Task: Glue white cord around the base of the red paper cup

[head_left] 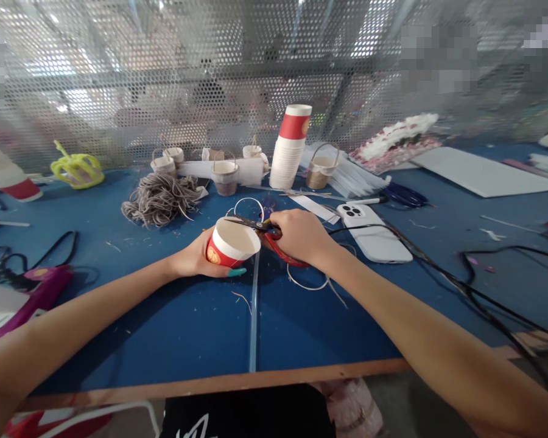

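A big gray metal screen full of little holes [210,79] stands at the back. In front of it is my wide blue table with a wooden edge [173,340]. A flat white board [488,171] lies far off to the right. Near the back stands a tall stack of white paper cups with a red one on top [283,164]. To its left sits a messy pile of gray string [162,199].

My left hand [194,254] is wrapped around one red and white paper cup [223,258], with its long blue-green thumbnail in front. I hold the cup up in the middle, tipped a bit, with its mouth up. My right hand [301,234] is curled around the handles of red-handled scissors with dark blades [260,225]. The blades reach over the cup's rim; I can't tell if they touch it. A white phone with three camera circles [374,234] lies just right of that hand. Under the scissors, a thin see-through stick [254,316] points toward me.
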Demonstrator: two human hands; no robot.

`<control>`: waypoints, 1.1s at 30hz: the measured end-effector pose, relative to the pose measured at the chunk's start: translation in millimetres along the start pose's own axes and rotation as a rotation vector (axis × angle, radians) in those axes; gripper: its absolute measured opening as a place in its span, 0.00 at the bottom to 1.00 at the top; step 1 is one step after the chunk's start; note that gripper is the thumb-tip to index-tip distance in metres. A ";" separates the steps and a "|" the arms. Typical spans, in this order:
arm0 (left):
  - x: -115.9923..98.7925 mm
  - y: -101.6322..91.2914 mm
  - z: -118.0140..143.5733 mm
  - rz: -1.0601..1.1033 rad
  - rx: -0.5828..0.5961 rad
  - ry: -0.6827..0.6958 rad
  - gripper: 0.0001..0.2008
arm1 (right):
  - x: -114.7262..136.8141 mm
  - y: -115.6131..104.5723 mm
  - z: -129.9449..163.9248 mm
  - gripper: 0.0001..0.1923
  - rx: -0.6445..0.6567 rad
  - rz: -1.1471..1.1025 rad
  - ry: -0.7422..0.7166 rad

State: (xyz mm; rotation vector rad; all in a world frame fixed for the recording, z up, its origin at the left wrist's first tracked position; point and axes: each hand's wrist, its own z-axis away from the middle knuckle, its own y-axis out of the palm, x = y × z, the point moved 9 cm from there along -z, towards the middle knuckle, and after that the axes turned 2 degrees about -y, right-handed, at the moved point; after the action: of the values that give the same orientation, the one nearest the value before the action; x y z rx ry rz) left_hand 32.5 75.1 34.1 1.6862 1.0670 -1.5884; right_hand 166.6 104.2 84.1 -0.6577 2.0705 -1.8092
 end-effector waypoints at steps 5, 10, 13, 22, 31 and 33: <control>0.8 1.6 0.7 0.027 0.013 -0.030 0.32 | 3.3 3.0 0.3 0.15 -0.001 0.022 -0.015; -0.3 5.7 0.8 0.044 0.058 -0.042 0.29 | 5.5 3.4 0.3 0.16 -0.021 0.040 -0.042; -1.2 6.7 0.7 0.047 0.073 -0.043 0.27 | 5.3 3.3 -0.3 0.16 -0.022 0.060 -0.052; -0.9 6.3 0.4 0.050 0.077 -0.052 0.29 | 9.2 1.3 0.8 0.12 0.005 0.033 -0.064; -2.9 11.5 1.5 0.068 0.124 -0.070 0.30 | 13.2 8.6 1.5 0.14 0.021 0.045 -0.092; -1.2 10.9 1.3 0.056 0.132 -0.072 0.27 | 13.5 8.4 1.2 0.14 0.013 0.044 -0.099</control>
State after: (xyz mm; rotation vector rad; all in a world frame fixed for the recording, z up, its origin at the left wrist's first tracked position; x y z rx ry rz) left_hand 41.2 68.2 34.0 1.7146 0.8887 -1.7032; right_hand 154.7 96.8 76.5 -0.6784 1.9912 -1.7289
